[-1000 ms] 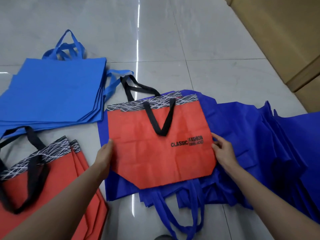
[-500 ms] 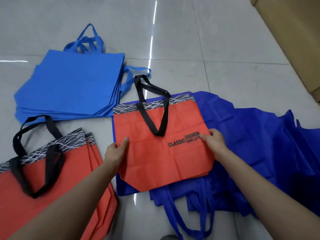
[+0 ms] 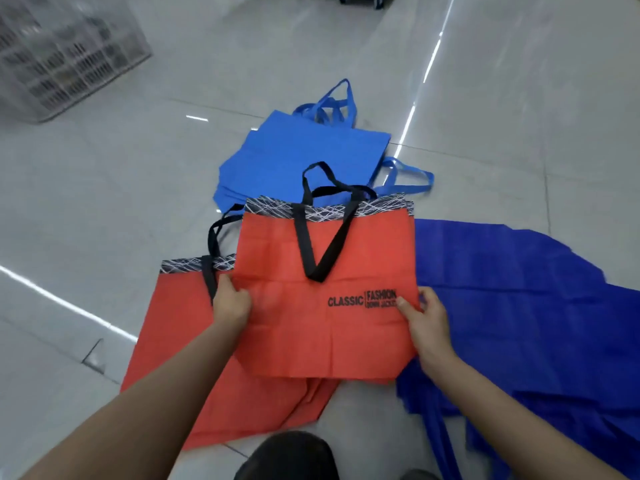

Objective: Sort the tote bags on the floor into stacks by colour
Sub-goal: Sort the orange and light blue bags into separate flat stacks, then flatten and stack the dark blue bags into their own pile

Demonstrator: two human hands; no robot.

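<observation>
A: Where's the red tote bag (image 3: 325,306)?

B: Spread flat between both hands, over the right part of the red stack (image 3: 173,341) on the floor (image 3: 138,168). From the head camera its patterned top band overlaps the light blue stack (image 3: 304,157). The dark blue pile (image 3: 519,306) lies just beside it on the right.

A: Grip?

B: The left hand (image 3: 230,303) pinches the left edge, fingers curled round it. The right hand (image 3: 427,322) pinches the right edge beside the print, thumb on the face. Both hold fabric only.

A: Lifted or lying?

B: Cannot tell for sure. Looks raised slightly.

A: Handling?

B: A judgement: thin non-woven sheet, light, soft, creased along its fold lines. Not fragile. Likely to sag or fold if held at one point. Probably slick against its own kind, so a stack could slide.

A: Best hold?

B: Opposite side edges, mid-height. That pulls the panel taut and flat for laying down square. The black handles (image 3: 322,244) flop loose, so a carry by them would let the body swing.
</observation>
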